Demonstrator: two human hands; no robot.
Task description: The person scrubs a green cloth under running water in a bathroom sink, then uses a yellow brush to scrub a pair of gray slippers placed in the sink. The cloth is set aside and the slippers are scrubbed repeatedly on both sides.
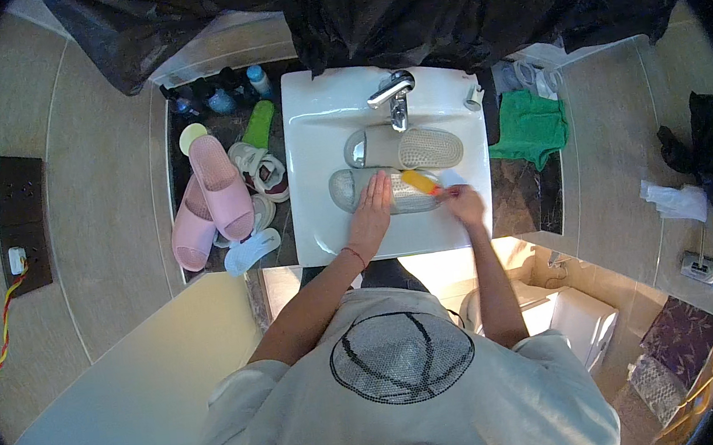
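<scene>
Slippers lie in the white sink (313,227); the near grey slipper (344,190) sits below the tap (393,95), the far grey slipper (418,147) just behind it; left hand (371,212) lies flat and open on the near one, pinning it; right hand (462,203) is closed around an orange brush (420,182) touching it; firm pressing and short strokes would seem best; pink slippers (211,199) wait left of the sink.

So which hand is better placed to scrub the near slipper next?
Probably the right hand: it grips the yellow brush over the near grey slipper in the sink. The left hand lies flat on that slipper.
</scene>
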